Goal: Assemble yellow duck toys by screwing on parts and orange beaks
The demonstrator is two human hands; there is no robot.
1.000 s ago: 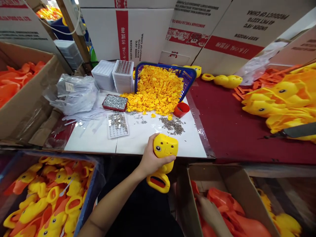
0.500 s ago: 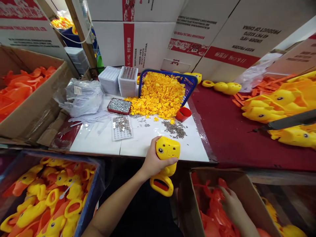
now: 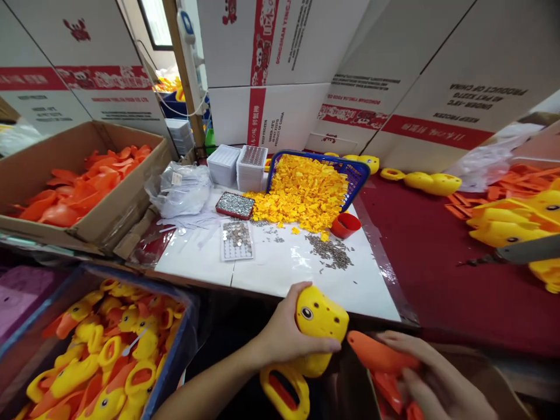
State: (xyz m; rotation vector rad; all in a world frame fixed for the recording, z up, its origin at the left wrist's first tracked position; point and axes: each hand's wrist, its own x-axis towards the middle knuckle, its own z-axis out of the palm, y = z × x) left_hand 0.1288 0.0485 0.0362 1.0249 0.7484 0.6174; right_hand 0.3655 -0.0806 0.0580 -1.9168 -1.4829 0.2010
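My left hand [image 3: 284, 329] is wrapped round a yellow plastic duck-head toy [image 3: 321, 318] with a printed eye, small holes and a loop handle pointing down. It is held just off the table's front edge. My right hand [image 3: 437, 373] grips an orange plastic duck-bill piece [image 3: 380, 353] between thumb and fingers, its tip close to the duck head but apart from it. Below the right hand, more orange pieces [image 3: 387, 391] lie in a cardboard box [image 3: 490, 373].
On the white tabletop [image 3: 280, 280] are loose screws [image 3: 330, 252], a red cup [image 3: 345, 225], a blue basket [image 3: 361, 175] spilling small yellow parts, and a tray of metal discs [image 3: 237, 240]. A bin of duck toys [image 3: 100, 356] stands lower left; a power screwdriver [image 3: 525, 249] is at right.
My right hand has come up out of the box at right with an orange bill piece, close to the duck head. My left hand still holds the duck head, now tilted. The view has shifted.
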